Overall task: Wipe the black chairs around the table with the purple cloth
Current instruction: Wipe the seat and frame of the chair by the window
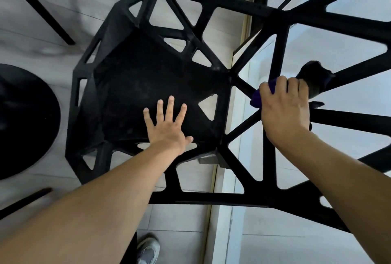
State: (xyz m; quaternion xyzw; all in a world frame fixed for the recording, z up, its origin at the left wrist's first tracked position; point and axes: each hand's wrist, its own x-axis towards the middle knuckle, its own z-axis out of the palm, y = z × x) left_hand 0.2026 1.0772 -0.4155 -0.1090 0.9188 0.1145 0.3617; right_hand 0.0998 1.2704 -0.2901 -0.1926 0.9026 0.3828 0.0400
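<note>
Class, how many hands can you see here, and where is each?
2. The left hand is spread open over the black chair seat; the right hand grips the purple cloth against a chair strut further right.

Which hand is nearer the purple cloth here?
Right. The right hand grips the purple cloth against the chair's frame. The left hand lies flat on the seat with fingers spread, well apart from the cloth.

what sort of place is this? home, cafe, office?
Likely a cafe or dining area, not certain: a black lattice chair, a round black disc resembling a pedestal table base, and a pale tiled floor.
</note>
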